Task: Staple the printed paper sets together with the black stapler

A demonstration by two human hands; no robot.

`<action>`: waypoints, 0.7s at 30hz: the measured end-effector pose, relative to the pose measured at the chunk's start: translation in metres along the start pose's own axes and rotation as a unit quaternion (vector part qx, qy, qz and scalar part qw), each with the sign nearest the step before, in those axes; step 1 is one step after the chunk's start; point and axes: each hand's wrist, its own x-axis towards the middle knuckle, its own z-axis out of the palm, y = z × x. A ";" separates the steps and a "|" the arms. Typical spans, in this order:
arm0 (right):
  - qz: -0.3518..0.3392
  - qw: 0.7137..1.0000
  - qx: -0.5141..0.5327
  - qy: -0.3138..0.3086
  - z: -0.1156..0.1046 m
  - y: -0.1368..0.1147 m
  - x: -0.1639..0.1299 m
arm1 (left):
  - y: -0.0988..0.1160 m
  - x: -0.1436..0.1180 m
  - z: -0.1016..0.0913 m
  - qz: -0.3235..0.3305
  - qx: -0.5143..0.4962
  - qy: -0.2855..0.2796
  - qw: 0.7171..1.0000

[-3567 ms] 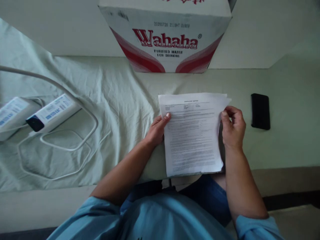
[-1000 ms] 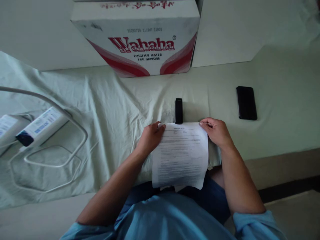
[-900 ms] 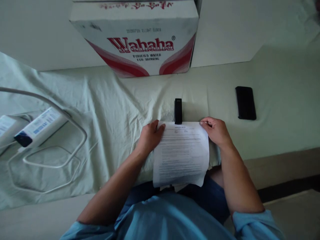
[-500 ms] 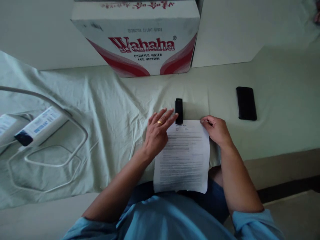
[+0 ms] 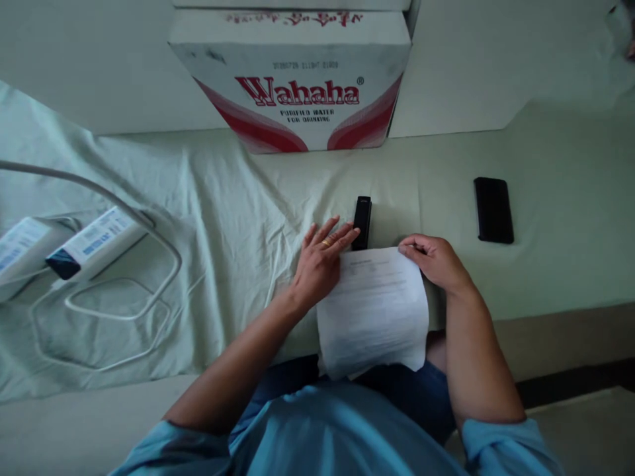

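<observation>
The printed text on the sheets of paper (image 5: 373, 311) is too blurred to read, and their lower edge hangs over the front edge of the bed (image 5: 546, 264), hiding part of the lap. The left hand (image 5: 322, 261) lies flat on the paper's upper left corner, fingers (image 5: 342, 237) spread, tips just beside a small black stapler (image 5: 362, 222); whether they touch it is unclear. The right hand (image 5: 436, 261) pinches the paper's upper right corner, fingertips tucked under. The cardboard box (image 5: 297, 73) reads "Wahaha, purified water for drinking". A black phone (image 5: 493, 209) lies well apart to the right. The power strips (image 5: 94, 241) at left are partly cut off, labels illegible.
</observation>
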 end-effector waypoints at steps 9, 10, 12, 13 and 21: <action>-0.033 0.996 0.060 0.062 -0.002 -0.015 -0.005 | 0.004 -0.034 -0.016 -0.298 -0.444 0.150 0.832; -0.030 0.992 0.064 0.104 -0.002 -0.012 -0.002 | 0.005 -0.035 -0.016 -0.317 -0.493 0.136 0.798; -0.027 0.981 0.068 0.180 -0.002 -0.007 0.004 | 0.008 -0.036 -0.015 -0.346 -0.552 0.090 0.753; -0.026 0.975 0.070 0.210 -0.002 -0.005 0.006 | 0.009 -0.036 -0.014 -0.358 -0.563 0.058 0.743; -0.020 0.944 0.136 0.301 -0.004 0.008 0.019 | 0.006 -0.013 -0.002 -0.336 -0.484 -0.016 0.808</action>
